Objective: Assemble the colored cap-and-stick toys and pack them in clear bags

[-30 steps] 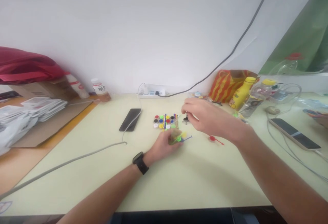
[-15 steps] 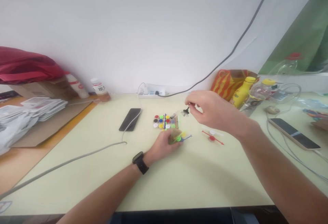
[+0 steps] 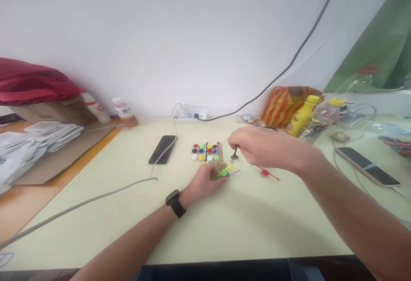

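My left hand [image 3: 204, 184], with a black watch on the wrist, rests on the pale table [image 3: 224, 225] and is closed round a small stack of coloured plastic pieces [image 3: 224, 171]. My right hand [image 3: 261, 146] hovers just above and to the right of it, pinching a small black piece with a thin stem [image 3: 234, 156] that points down at the table. A cluster of small coloured round pieces [image 3: 207, 151] lies right behind my left hand. A red piece with a thin stem [image 3: 268, 172] lies on the table under my right wrist.
A black phone [image 3: 162, 149] on a cable lies left of the pieces. A power strip [image 3: 189, 116] sits at the wall. Bottles, a striped bag [image 3: 284, 105] and another phone [image 3: 366, 166] crowd the right. A cardboard sheet with white packets [image 3: 41, 137] lies at the left.
My right hand lifted the black piece up and to the right, then brought it back down and left, close to my left hand. The left hand has stayed put.
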Available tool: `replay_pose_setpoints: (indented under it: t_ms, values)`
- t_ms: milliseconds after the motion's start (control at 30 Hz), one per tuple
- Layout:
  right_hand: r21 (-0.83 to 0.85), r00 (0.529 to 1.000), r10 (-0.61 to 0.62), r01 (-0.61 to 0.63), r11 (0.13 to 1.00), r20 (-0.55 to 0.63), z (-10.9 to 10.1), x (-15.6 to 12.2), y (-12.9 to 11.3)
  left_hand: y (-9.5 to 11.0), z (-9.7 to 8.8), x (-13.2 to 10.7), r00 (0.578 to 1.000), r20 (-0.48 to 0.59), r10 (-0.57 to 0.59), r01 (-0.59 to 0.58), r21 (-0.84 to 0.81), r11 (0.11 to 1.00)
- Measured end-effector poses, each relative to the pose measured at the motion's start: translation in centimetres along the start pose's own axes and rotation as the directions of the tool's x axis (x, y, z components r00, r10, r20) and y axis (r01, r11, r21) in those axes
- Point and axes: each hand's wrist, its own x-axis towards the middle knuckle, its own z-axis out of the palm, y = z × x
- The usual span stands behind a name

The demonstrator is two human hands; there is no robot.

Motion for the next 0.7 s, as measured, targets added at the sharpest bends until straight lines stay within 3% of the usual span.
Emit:
replay_pose_setpoints:
  t_ms: [367,567,700]
  values:
    - [-0.114,0.966,0.029,0.0,0.993,0.257,-1.3,1.5,-2.9,0.2,0.0,0.0,1.0,0.003,-0.012,0.012,0.024,1.0]
    - [-0.078,0.988,-0.004,0.017,0.997,0.158,0.2,1.6,-1.9,0.3,0.1,0.0,1.0,0.009,0.004,-0.004,-0.02,1.0]
    - [0.037,0.99,-0.019,0.014,0.999,0.142,0.3,0.6,-0.7,0.6,0.0,0.0,0.999,0.001,0.037,-0.037,-0.025,0.999]
